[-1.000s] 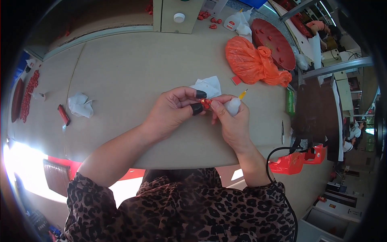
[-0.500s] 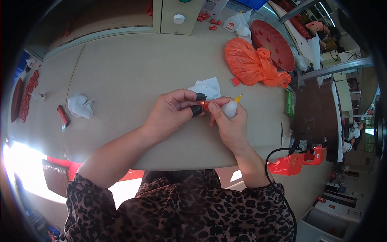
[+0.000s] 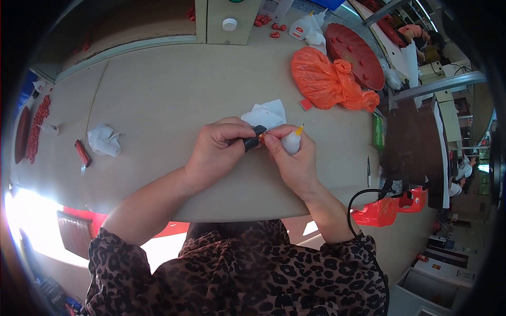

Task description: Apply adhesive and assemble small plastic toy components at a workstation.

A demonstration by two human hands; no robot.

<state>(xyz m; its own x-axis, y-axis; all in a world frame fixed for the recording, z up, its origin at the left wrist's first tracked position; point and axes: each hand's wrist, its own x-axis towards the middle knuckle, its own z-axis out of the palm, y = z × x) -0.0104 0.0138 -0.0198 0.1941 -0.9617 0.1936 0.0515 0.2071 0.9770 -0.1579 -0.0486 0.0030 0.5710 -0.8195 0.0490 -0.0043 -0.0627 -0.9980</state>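
My left hand [image 3: 217,152] is closed, its thumb and forefinger in black finger covers [image 3: 252,144]. Between those fingertips is a small red-and-gold piece [image 3: 261,138], mostly hidden. My right hand [image 3: 301,169] has its thumb and fingertips against the other side of the piece. Tucked in the same hand is a white squeeze bottle [image 3: 291,144], its thin yellow nozzle pointing up and away. Just beyond the fingers a crumpled white tissue [image 3: 268,113] lies on the table [image 3: 158,100].
A knotted orange plastic bag [image 3: 319,79] and a red tray [image 3: 352,52] with several red pieces sit far right. Another bottle [image 3: 299,29] stands behind. On the left lie a red lighter-like stick [image 3: 82,152], a tissue [image 3: 104,141] and a row of red pieces [image 3: 38,129].
Both hands have shifted slightly left. The left fingers have closed further around the small piece, which shows less now. The bottle has moved left with my right hand.
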